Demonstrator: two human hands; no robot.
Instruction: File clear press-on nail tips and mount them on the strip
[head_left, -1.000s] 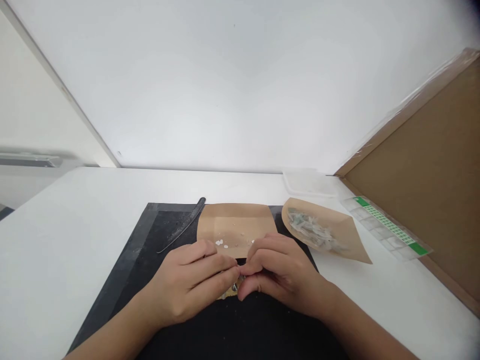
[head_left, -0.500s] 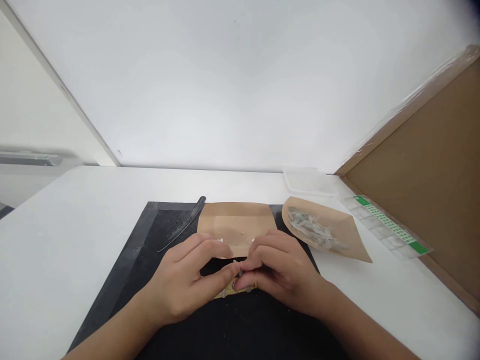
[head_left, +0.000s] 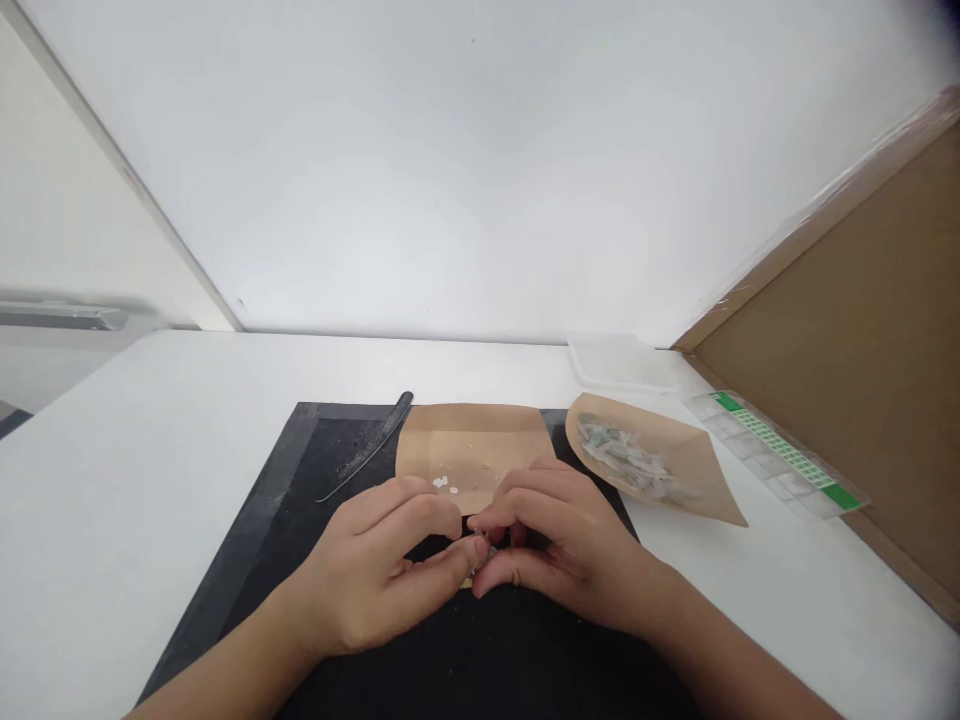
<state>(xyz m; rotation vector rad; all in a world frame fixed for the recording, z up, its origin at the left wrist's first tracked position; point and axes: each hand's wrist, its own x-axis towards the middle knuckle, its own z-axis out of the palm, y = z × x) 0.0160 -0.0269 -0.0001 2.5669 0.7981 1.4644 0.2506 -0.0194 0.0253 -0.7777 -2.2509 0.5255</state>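
My left hand (head_left: 390, 565) and my right hand (head_left: 559, 540) meet above the black mat (head_left: 390, 680), their fingertips almost touching. Thumb and fingers of both are closed around a tiny greyish, shiny piece (head_left: 492, 551), mostly hidden by the fingertips. Beneath them a sliver of something yellowish (head_left: 466, 583) peeks out. Just beyond the fingers lies a sheet of brown paper (head_left: 472, 430), with several small white flakes (head_left: 441, 483) on it near my left hand.
A thin, curved black tool (head_left: 371, 445) lies on the mat's left part. At the right, a brown paper holder (head_left: 701, 475) bears a heap of pale translucent strips (head_left: 622, 452). Beyond are a clear plastic tray (head_left: 619, 365), a green-marked clear strip (head_left: 784, 455) and a brown board (head_left: 847, 330).
My fingers have closed in around the small piece, covering more of it and of the yellowish thing below. The left fingers have drawn back, so the white flakes now show on the paper.
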